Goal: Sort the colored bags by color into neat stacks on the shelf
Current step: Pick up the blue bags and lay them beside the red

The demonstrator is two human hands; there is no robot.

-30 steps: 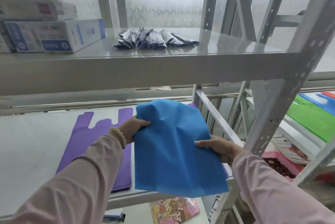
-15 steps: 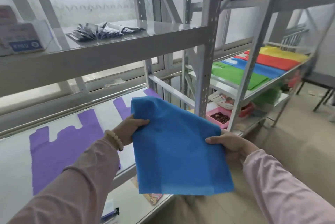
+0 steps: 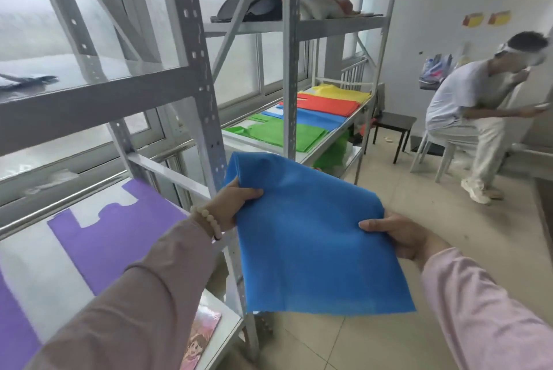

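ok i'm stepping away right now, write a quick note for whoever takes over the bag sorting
Left hand grips the blue bag at its top left edge; right hand pinches its right edge. The bag is in the air, on no shelf.
Done: purple bags lie on the near shelf; green stack, blue stack, red stack and yellow stack lie on the far shelf.
Left: lay the held bag flat on the blue stack, probably.

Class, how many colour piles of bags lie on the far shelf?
4: green pile nearest, then blue pile, red pile, and yellow pile farthest. The post may hide more.
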